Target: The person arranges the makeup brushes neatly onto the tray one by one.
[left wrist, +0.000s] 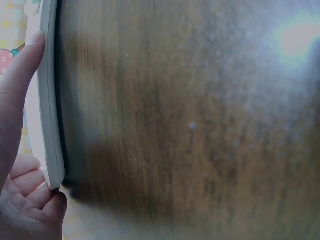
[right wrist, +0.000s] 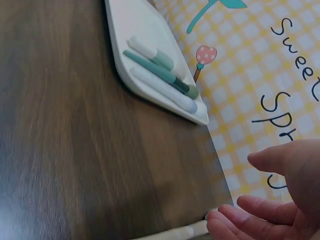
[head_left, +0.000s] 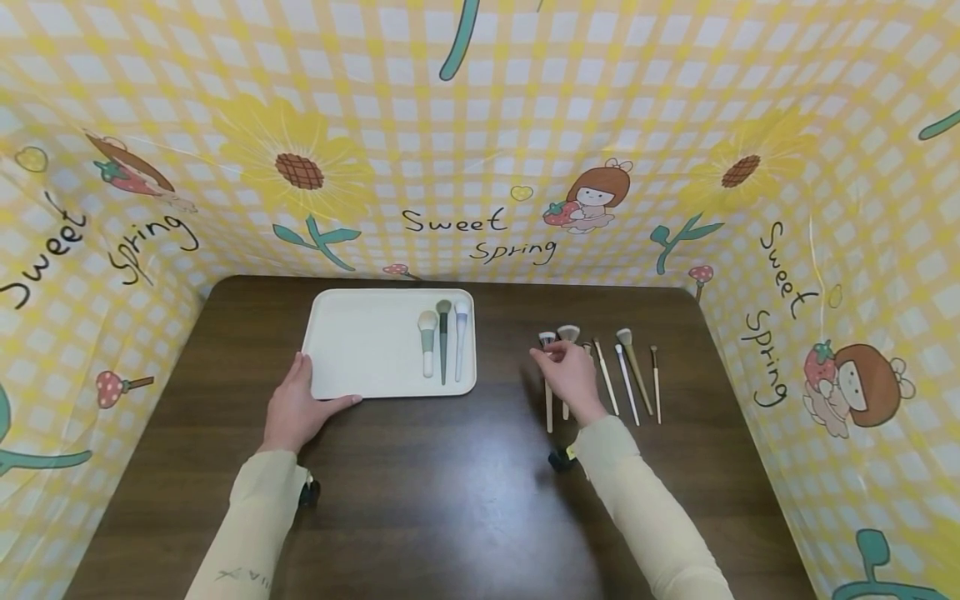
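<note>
My left hand holds a white tray by its near left corner. In the left wrist view the thumb lies on the tray's rim and the other fingers curl at its corner. Three makeup brushes lie side by side on the tray's right part: a pale green one, a dark green one and a white one. My right hand is over the leftmost makeup brush of a row on the table, covering its middle. Thumb and fingers stand apart in the right wrist view, fingertips right at a pale handle.
Right of the tray, the row includes a fan-headed brush, a thick-handled brush, a white-handled brush and a slim brush. They lie on a dark wooden table. Yellow checked cloth walls the table's back and sides.
</note>
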A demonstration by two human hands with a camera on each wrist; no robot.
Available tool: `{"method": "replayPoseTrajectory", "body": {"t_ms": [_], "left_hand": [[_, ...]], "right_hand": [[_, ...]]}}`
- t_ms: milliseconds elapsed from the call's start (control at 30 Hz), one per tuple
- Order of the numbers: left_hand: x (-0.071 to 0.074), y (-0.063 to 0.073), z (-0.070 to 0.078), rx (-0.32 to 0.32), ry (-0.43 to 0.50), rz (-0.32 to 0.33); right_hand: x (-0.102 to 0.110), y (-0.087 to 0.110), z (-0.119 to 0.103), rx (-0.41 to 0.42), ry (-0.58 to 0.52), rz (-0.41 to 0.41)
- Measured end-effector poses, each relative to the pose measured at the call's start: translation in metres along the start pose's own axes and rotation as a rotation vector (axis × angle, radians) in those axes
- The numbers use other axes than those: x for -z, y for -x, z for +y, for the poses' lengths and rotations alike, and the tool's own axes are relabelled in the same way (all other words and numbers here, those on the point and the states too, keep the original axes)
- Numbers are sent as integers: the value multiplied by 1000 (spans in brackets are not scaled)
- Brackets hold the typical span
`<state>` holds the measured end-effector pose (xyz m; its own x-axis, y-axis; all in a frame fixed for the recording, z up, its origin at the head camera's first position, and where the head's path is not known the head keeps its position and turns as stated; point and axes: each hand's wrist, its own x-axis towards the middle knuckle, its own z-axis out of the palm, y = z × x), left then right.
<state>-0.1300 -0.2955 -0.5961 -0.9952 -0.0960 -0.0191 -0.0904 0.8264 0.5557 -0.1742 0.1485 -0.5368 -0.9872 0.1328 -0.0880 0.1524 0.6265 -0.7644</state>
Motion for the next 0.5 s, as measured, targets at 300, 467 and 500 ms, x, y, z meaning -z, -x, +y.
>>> {"method": "replayPoseTrajectory", "body": {"t_ms": [300,467,500], "left_hand": [[0,1,1,-7,-8,7],[1,1,1,-6,-6,5],[1,1,1,-7,-5,5]], "right_hand": [[8,0,15,2,90,-24],[8,4,21,-7,113,-72],[8,5,22,-8,121,-80]]}}
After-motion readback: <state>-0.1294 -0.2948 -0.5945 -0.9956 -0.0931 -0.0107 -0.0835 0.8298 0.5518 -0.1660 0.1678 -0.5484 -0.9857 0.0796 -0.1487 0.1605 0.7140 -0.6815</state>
